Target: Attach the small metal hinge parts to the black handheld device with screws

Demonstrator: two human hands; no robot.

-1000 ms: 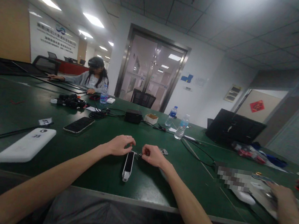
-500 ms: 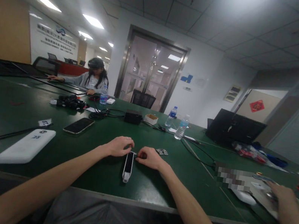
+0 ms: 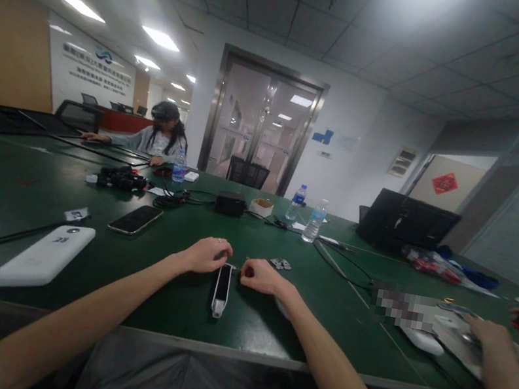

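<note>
1. Pretty dim room. Most light comes from the ceiling panels (image 3: 161, 38) at 10 o'clock, blown out white.
2. The table (image 3: 15, 193) has a soft sheen, and shadows are faint.
3. The left hand (image 3: 207, 255) and right hand (image 3: 263, 277) look fairly sharp.
4. Fisheye bends the edges, and the corners go smeary.
5. There's a pixelated patch (image 3: 407, 305) at 4 o'clock.

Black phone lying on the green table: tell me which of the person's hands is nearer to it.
Left. The left hand lies to the right of the phone, at the far end of the slim device; the right hand sits beyond that device, farther right.
</note>
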